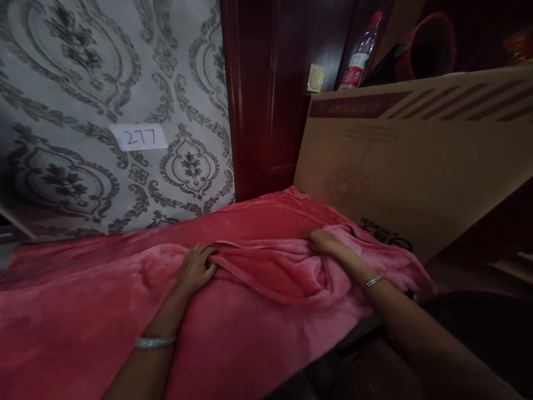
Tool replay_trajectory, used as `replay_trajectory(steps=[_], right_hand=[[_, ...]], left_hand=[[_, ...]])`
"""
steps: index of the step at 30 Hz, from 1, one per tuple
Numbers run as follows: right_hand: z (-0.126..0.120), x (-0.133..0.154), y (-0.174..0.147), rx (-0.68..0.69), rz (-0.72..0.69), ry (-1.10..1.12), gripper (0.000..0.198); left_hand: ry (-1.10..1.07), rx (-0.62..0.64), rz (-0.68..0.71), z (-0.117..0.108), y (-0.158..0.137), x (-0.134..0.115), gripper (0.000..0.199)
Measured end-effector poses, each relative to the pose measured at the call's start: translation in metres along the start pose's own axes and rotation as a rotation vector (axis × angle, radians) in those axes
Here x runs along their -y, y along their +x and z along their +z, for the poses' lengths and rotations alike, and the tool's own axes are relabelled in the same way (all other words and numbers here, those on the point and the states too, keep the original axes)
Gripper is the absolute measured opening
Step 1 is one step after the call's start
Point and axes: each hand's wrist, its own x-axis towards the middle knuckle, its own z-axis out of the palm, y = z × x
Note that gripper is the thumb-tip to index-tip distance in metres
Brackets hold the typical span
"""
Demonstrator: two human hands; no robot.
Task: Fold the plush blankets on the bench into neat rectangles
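Pink blanket [258, 339], spread before the patterned wall [187, 166] and beside the carton [437, 161]. Left hand [197, 268], fingers curled, pinches a folded edge; right hand [323, 243], closed, fingertips hidden, grips it farther right.

My light is dim and uneven: the wallpaper [129, 175] shows palest, a soft sheen lies on the dark red door [287, 94], the pink blanket [250, 333] dulls toward the lower left, and the lower right corner sinks near black. My wide view stretches the edges; faint print on the cardboard box [437, 161] looks soft.
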Motion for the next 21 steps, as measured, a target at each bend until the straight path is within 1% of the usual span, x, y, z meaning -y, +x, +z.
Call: replay_trajectory(steps=[2,6,7,9,10,11,13,14,16,18,19,21], right_hand=[[-0.009,-0.001,0.007,-0.028,0.041,-0.040,0.024],[-0.040,0.004,0.037,-0.088,0.061,-0.065,0.034],[-0.047,0.008,0.045,-0.079,0.050,-0.059,0.034],[-0.052,0.018,0.054,-0.014,-0.006,-0.031,0.029],[-0.050,0.024,0.055,0.034,-0.046,-0.012,0.027],[-0.044,0.032,0.053,0.081,-0.101,0.014,0.029],[-0.025,0.048,0.042,0.141,-0.201,0.049,0.040],[-0.013,0.055,0.034,0.147,-0.219,0.050,0.040],[0.007,0.067,0.020,0.124,-0.193,0.029,0.031],[0.014,0.074,0.017,0.073,-0.115,-0.003,0.029],[0.012,0.076,0.021,0.041,-0.082,-0.011,0.031],[-0.005,0.078,0.040,-0.032,-0.035,-0.026,0.035]], left_hand=[[-0.005,0.021,-0.004,0.000,0.000,-0.001,0.039],[-0.011,0.037,-0.013,-0.001,0.000,-0.004,0.043],[-0.011,0.044,-0.011,-0.001,0.000,-0.005,0.043],[-0.006,0.070,-0.009,0.000,0.000,-0.005,0.043],[-0.002,0.081,-0.011,0.000,0.000,-0.005,0.043],[0.001,0.087,-0.012,0.000,0.000,-0.006,0.043],[0.010,0.083,-0.010,0.000,-0.001,-0.008,0.042],[0.022,0.070,-0.009,0.000,-0.002,-0.010,0.041],[0.054,0.043,0.000,-0.002,-0.003,-0.016,0.037],[0.091,0.015,0.031,-0.003,-0.004,-0.022,0.034],[0.109,0.002,0.060,-0.004,-0.005,-0.024,0.032],[0.146,-0.038,0.121,-0.006,-0.006,-0.028,0.029]])
